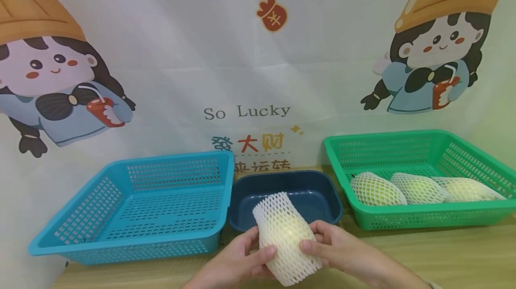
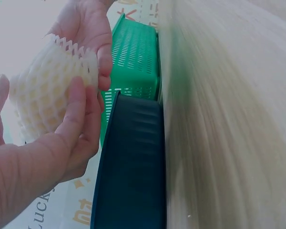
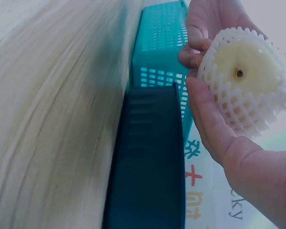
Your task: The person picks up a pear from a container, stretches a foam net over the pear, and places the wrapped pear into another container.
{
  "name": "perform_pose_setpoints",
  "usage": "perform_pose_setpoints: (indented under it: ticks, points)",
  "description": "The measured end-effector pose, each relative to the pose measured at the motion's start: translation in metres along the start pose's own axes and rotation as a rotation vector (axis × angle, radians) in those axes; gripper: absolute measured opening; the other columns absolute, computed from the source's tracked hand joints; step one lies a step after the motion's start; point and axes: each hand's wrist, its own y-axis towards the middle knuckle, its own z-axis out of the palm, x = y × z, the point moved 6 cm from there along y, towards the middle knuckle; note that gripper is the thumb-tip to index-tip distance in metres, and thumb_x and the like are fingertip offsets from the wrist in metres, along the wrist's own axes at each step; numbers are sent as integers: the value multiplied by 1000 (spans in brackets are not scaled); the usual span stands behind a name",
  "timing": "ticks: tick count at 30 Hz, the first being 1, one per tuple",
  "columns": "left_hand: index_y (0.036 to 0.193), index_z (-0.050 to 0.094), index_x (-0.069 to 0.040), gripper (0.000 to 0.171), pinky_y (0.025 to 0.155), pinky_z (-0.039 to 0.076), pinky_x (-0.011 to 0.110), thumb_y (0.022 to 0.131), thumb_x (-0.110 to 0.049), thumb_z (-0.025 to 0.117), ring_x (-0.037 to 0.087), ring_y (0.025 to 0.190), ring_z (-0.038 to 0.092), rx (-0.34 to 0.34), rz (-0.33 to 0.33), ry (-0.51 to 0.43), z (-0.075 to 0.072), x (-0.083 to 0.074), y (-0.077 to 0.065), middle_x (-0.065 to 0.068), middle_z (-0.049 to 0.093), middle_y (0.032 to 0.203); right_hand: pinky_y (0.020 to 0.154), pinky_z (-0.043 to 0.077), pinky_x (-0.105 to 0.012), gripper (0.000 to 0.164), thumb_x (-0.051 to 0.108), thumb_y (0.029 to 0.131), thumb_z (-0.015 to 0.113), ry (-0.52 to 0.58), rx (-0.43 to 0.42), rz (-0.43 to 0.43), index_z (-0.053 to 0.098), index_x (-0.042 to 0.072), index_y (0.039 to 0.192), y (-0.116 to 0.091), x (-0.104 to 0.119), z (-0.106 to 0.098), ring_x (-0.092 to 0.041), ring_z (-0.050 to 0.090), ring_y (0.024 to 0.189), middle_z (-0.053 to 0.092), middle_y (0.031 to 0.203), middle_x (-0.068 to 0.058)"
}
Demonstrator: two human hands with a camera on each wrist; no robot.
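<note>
Both hands hold a pale yellow pear (image 3: 248, 64) in a white foam net sleeve (image 1: 284, 235), above the front of the navy basin. My left hand (image 1: 238, 257) grips it from the left, its thumb on the near face. From the other side my right hand (image 1: 342, 246) grips it, thumb also in front. In the right wrist view one end of the pear shows bare, with a small dark spot in a dimple. The left wrist view shows the net's jagged edge and fingers around it.
A blue perforated basket (image 1: 137, 244) stands at the left with nothing in it. In the middle is the navy basin (image 1: 242, 186). To the right, a green basket (image 1: 403, 210) holds three netted fruits (image 1: 376, 190). All rest on a wooden table (image 1: 443, 253) before a printed cloth (image 1: 181, 56).
</note>
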Motion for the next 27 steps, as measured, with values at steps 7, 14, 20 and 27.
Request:
perform_pose_setpoints:
  ticks: [7,14,20,27]
  points:
    - [141,26,2,70,88,51,37,91,-34,59,19,102,59,-82,-9,56,-2,-3,-2,13,51,126,84,52,-31,60,28,96,52,127,33,-84,28,-13,133,0,6,6,-16,61,99,59,120,-15]
    - [141,27,2,75,91,49,36,87,-35,64,19,103,59,-119,11,170,-7,-8,-3,12,53,124,89,50,-34,64,29,96,51,88,50,-77,25,-10,139,-2,11,3,-17,59,105,55,128,-19]
    - [142,23,0,75,92,48,37,88,-32,63,19,104,58,-141,-2,144,-7,-8,-2,12,53,126,93,48,-36,67,30,96,52,62,115,-92,23,-8,142,-4,17,5,-19,56,113,50,133,-20]
    - [142,19,2,75,93,48,36,89,-27,63,18,104,58,-91,11,64,-3,-8,-3,13,55,124,85,52,-33,66,31,93,56,-3,56,-136,30,-8,140,-6,20,4,-15,61,105,53,130,-22]
